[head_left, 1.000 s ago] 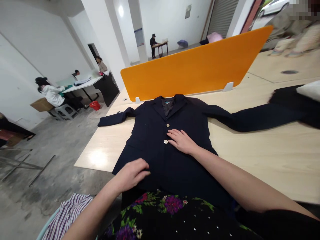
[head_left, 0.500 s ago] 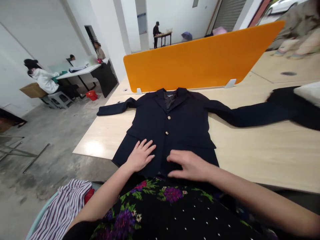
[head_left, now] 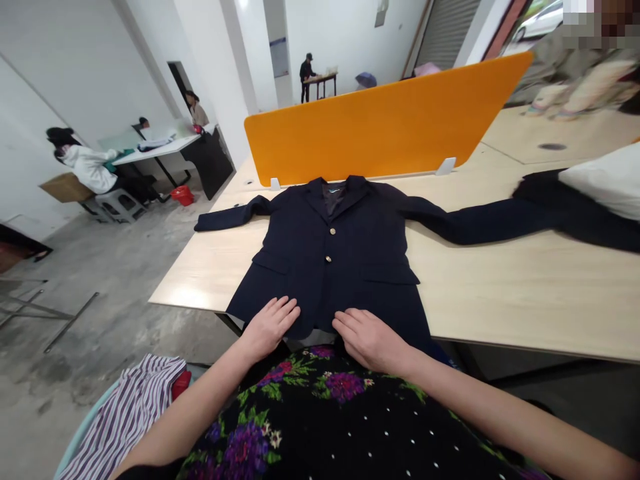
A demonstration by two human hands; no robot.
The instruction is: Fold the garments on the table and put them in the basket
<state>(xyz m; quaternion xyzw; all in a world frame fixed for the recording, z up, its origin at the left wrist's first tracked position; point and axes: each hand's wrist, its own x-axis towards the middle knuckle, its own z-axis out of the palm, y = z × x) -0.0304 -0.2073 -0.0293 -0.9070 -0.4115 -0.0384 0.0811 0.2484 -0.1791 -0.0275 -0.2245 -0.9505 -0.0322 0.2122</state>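
The jacket [head_left: 333, 260] is laid flat and buttoned on the bench [head_left: 500, 293], sleeves spread; the left hand [head_left: 269, 325] and right hand [head_left: 370, 338] are pressed open-palmed on its hem, nothing gripped; no fold is made yet.

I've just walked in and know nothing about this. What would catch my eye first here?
A dark navy jacket lies spread flat, face up, on the pale wooden table, sleeves stretched out to both sides. The left hand and right hand lie flat on its lower hem. Behind its collar stands a bright orange divider.
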